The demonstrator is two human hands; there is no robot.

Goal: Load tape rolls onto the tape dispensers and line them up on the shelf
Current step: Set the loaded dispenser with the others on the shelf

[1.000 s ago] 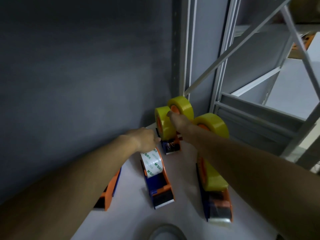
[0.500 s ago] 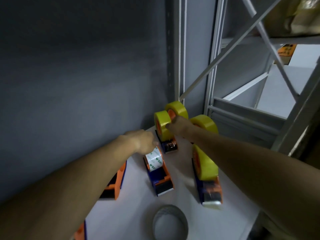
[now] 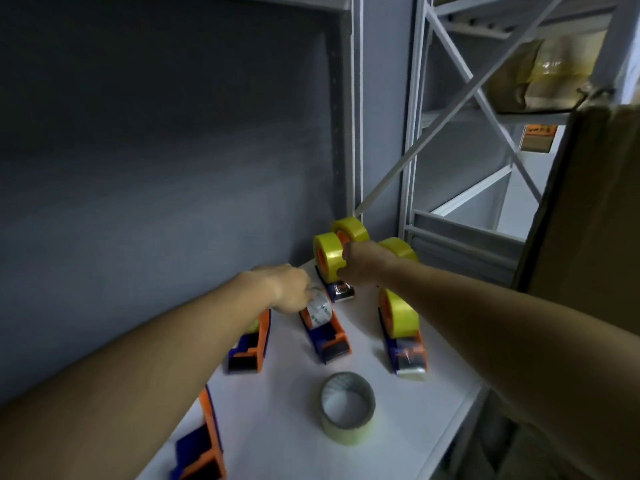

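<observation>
Several orange-and-blue tape dispensers stand on the white shelf [image 3: 287, 420]. My right hand [image 3: 363, 265] grips the yellow roll of a back dispenser [image 3: 329, 258] near the corner. Two more yellow rolls [image 3: 351, 228] sit behind and beside it. My left hand [image 3: 291, 289] rests curled on the white printed roll [image 3: 320, 308] of the middle dispenser [image 3: 329, 337]. Right of that one stands a dispenser with a yellow roll [image 3: 401, 327]. A loose clear tape roll [image 3: 348, 408] lies flat near the front.
Two more dispensers [image 3: 247, 351] [image 3: 202, 452] stand at the left under my left arm. A dark wall closes the back. Grey shelf uprights [image 3: 348, 133] and diagonal braces rise at the right. A cardboard box [image 3: 595, 216] stands at the far right.
The view pulled back and up, so the loose roll and the left dispensers came into sight. My right hand shifted from the roll's top to its side. My left hand stayed on the white roll.
</observation>
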